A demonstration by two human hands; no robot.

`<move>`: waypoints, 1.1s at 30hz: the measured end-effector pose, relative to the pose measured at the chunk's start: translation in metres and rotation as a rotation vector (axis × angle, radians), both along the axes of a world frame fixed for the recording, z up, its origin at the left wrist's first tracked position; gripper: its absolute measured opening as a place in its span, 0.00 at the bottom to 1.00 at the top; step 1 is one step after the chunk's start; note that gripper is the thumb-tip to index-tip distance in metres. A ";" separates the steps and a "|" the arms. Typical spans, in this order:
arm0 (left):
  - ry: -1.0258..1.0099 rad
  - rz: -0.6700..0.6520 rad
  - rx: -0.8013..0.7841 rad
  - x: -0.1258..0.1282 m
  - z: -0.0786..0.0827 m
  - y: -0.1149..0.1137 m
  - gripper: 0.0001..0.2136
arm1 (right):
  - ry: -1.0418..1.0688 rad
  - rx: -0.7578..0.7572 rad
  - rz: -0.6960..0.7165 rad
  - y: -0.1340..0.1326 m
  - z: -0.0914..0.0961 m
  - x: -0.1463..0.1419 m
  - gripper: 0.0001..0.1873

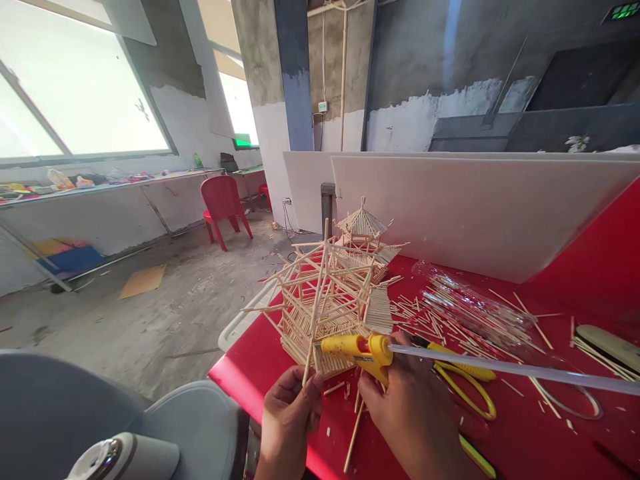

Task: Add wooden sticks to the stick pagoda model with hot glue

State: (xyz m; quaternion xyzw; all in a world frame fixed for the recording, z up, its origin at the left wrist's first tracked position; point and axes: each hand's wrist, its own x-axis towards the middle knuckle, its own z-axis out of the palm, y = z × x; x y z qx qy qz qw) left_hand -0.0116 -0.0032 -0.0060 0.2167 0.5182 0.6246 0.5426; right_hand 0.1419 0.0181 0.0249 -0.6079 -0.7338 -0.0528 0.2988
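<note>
Gripping a yellow glue gun (350,347), the right fingers (373,395) partly hide it; left fingers (303,399) pinch a stick (319,292).

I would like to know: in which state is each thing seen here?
Left hand: pinching a wooden stick
Right hand: gripping the yellow glue gun
Glue gun: nozzle near the stick
Clear glue stick: loaded, protruding from the rear
Nearer stick structure: roof only framed
Farther stick structure: roof covered
Red chair: upright, unoccupied
</note>
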 end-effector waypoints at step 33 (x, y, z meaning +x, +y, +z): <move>-0.007 0.013 0.002 0.000 0.000 0.000 0.20 | -0.056 0.080 -0.026 0.003 -0.007 0.000 0.16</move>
